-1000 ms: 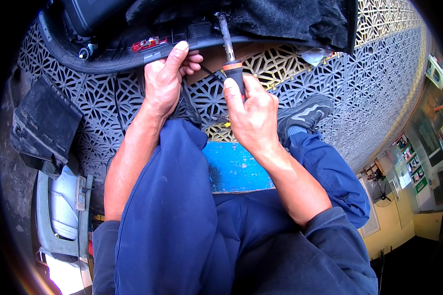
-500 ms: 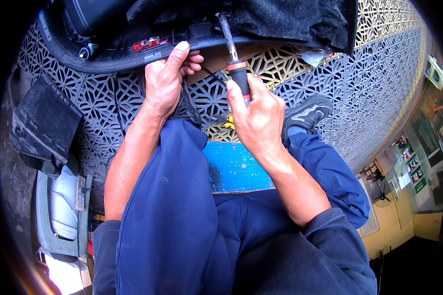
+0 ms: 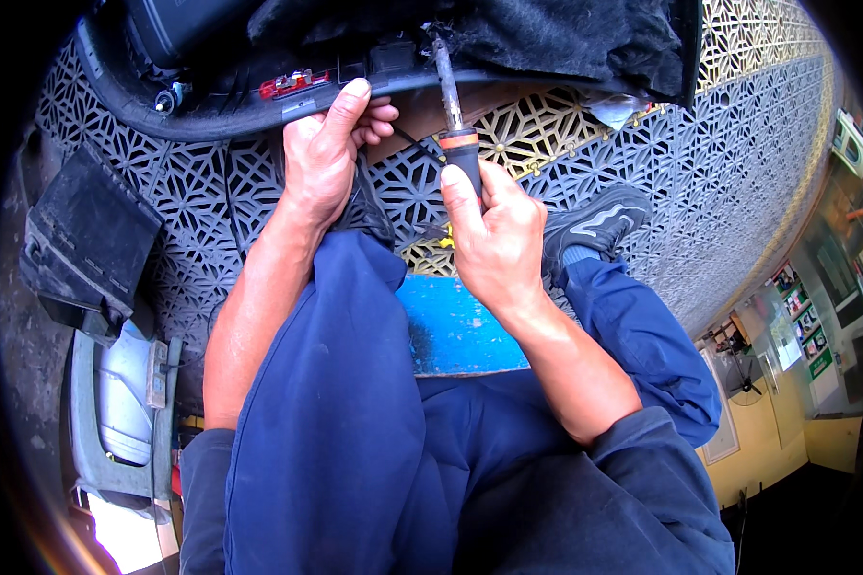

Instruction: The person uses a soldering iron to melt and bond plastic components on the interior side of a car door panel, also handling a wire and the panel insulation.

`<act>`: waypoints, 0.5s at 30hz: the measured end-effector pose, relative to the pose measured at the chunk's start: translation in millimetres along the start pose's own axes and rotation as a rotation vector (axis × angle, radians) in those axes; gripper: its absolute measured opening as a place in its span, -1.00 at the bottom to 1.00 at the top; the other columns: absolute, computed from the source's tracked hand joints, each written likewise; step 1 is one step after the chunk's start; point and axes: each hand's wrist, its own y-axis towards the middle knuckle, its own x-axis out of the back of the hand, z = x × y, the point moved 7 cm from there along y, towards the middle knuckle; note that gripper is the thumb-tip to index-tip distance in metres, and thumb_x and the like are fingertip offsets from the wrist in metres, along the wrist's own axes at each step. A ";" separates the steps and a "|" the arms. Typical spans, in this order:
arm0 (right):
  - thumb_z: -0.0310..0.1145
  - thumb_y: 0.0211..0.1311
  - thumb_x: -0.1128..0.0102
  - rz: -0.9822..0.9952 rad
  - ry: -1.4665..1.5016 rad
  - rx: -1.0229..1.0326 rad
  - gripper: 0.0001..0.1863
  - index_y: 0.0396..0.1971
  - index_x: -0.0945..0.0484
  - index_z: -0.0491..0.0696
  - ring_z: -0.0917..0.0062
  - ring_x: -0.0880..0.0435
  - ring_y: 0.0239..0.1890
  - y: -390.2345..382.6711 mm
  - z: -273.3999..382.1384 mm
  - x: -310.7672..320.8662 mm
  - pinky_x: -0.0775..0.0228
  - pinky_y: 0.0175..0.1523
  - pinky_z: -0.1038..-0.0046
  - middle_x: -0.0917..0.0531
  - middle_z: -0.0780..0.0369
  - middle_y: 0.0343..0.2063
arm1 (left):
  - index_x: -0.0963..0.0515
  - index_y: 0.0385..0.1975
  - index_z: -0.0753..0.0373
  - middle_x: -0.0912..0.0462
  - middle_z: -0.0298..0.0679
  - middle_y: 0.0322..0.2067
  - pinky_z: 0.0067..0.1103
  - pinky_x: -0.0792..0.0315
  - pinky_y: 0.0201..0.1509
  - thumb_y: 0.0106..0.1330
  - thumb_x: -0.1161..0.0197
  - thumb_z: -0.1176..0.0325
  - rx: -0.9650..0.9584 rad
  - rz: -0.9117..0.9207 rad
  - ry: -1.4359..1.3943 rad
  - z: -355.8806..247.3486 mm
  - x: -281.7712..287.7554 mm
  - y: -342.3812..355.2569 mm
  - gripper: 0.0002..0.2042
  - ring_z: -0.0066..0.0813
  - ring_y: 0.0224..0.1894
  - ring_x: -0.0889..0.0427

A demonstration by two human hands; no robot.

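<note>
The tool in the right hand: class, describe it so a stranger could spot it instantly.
Find the curved black panel along the top. Below its rim, near the middle, the right hand grips the tool, metal shaft crossing that rim. An orange band on its black handle sets it apart from the red part further left.

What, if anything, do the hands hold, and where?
The right hand grips the metal-shafted tool by its dark handle. The left hand has its thumb over the black panel's rim; its grip is unclear.
</note>
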 end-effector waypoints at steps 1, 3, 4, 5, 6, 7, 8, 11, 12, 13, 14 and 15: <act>-0.26 0.46 -0.25 -0.002 0.011 0.005 -0.74 -0.24 -0.63 -0.20 0.42 -0.62 -0.64 -0.4 0.4 0.0 -0.43 -0.45 0.34 -0.59 0.14 -0.66 | -0.68 -0.19 0.39 -0.77 -0.14 -0.32 -0.60 -0.56 -0.17 0.51 -0.29 0.15 0.002 -0.007 -0.002 0.4 1.2 -0.4 -0.66 -0.53 -0.34 -0.68; -0.26 0.46 -0.25 0.010 0.021 -0.016 -0.74 -0.24 -0.63 -0.20 0.43 -0.62 -0.64 1.5 3.3 0.2 -0.43 -0.45 0.34 -0.59 0.15 -0.66 | -0.68 -0.19 0.39 -0.77 -0.14 -0.32 -0.60 -0.55 -0.17 0.51 -0.29 0.15 0.005 -0.010 -0.002 0.8 2.0 -0.6 -0.66 -0.53 -0.34 -0.68; -0.25 0.46 -0.25 0.016 0.026 -0.026 -0.73 -0.24 -0.63 -0.20 0.44 -0.62 -0.64 2.8 4.3 -0.1 -0.43 -0.45 0.35 -0.58 0.15 -0.66 | -0.68 -0.19 0.38 -0.77 -0.14 -0.32 -0.60 -0.55 -0.17 0.51 -0.29 0.15 0.006 -0.008 -0.001 0.7 1.8 -0.4 -0.66 -0.53 -0.34 -0.68; -0.25 0.47 -0.25 0.004 0.043 -0.024 -0.72 -0.25 -0.63 -0.21 0.55 -0.53 -0.63 4.3 2.4 -1.0 -0.35 -0.47 0.41 -0.54 0.23 -0.67 | -0.68 -0.19 0.38 -0.77 -0.14 -0.32 -0.60 -0.55 -0.17 0.51 -0.29 0.15 0.007 -0.005 0.000 0.5 1.4 -0.2 -0.66 -0.53 -0.34 -0.68; -0.25 0.48 -0.25 -0.010 0.060 -0.023 -0.71 -0.27 -0.63 -0.22 0.66 -0.44 -0.61 5.7 -1.9 -2.8 -0.28 -0.49 0.46 -0.50 0.30 -0.68 | -0.68 -0.19 0.38 -0.77 -0.14 -0.32 -0.60 -0.55 -0.16 0.51 -0.29 0.15 0.006 -0.003 0.001 0.3 0.7 -0.1 -0.67 -0.53 -0.34 -0.68; -0.24 0.49 -0.26 -0.023 0.077 -0.022 -0.70 -0.28 -0.63 -0.23 0.78 -0.36 -0.60 6.3 -4.3 -3.1 -0.21 -0.51 0.52 -0.46 0.38 -0.69 | -0.69 -0.19 0.38 -0.77 -0.14 -0.32 -0.60 -0.55 -0.16 0.51 -0.29 0.15 0.005 -0.001 0.002 -0.1 0.0 0.1 -0.67 -0.53 -0.34 -0.68; -0.24 0.49 -0.25 -0.019 0.075 -0.026 -0.69 -0.29 -0.63 -0.23 0.78 -0.35 -0.60 6.0 -4.7 -2.5 -0.20 -0.51 0.52 -0.46 0.38 -0.69 | -0.69 -0.19 0.38 -0.77 -0.14 -0.33 -0.60 -0.55 -0.16 0.51 -0.29 0.15 0.004 0.001 0.003 -0.3 -0.8 0.3 -0.67 -0.53 -0.35 -0.68; -0.23 0.49 -0.25 -0.006 0.065 -0.033 -0.68 -0.29 -0.63 -0.23 0.78 -0.35 -0.59 3.2 -5.3 -1.7 -0.20 -0.51 0.52 -0.46 0.38 -0.69 | -0.69 -0.19 0.38 -0.77 -0.14 -0.32 -0.60 -0.55 -0.16 0.51 -0.28 0.15 0.005 0.000 0.006 0.6 0.3 0.1 -0.67 -0.53 -0.35 -0.68; -0.22 0.50 -0.25 -0.004 0.061 -0.032 -0.68 -0.29 -0.63 -0.23 0.78 -0.35 -0.59 1.9 -4.7 -1.4 -0.20 -0.51 0.52 -0.45 0.38 -0.69 | -0.69 -0.19 0.38 -0.77 -0.14 -0.32 -0.60 -0.55 -0.16 0.51 -0.29 0.15 0.006 0.000 0.005 0.7 1.1 0.0 -0.67 -0.53 -0.35 -0.68; -0.22 0.50 -0.25 -0.002 0.056 -0.031 -0.68 -0.29 -0.62 -0.23 0.79 -0.34 -0.58 1.4 -4.2 -1.4 -0.20 -0.51 0.52 -0.45 0.38 -0.69 | -0.69 -0.19 0.37 -0.77 -0.14 -0.32 -0.60 -0.55 -0.16 0.51 -0.29 0.15 0.006 0.000 0.004 0.9 2.2 -0.3 -0.67 -0.53 -0.35 -0.68; -0.22 0.50 -0.25 -0.003 0.073 -0.019 -0.68 -0.29 -0.62 -0.23 0.79 -0.34 -0.58 1.7 -2.5 -1.7 -0.20 -0.50 0.52 -0.45 0.38 -0.69 | -0.69 -0.19 0.37 -0.77 -0.14 -0.32 -0.60 -0.55 -0.16 0.51 -0.29 0.15 0.006 -0.001 0.003 0.7 2.9 -0.5 -0.67 -0.53 -0.35 -0.68; -0.22 0.50 -0.25 -0.006 0.087 -0.009 -0.68 -0.29 -0.62 -0.23 0.79 -0.34 -0.58 2.2 -1.1 -2.0 -0.20 -0.50 0.52 -0.45 0.38 -0.69 | -0.69 -0.19 0.37 -0.77 -0.14 -0.32 -0.60 -0.55 -0.16 0.51 -0.29 0.15 0.006 -0.002 0.000 0.8 2.2 -0.5 -0.67 -0.53 -0.34 -0.68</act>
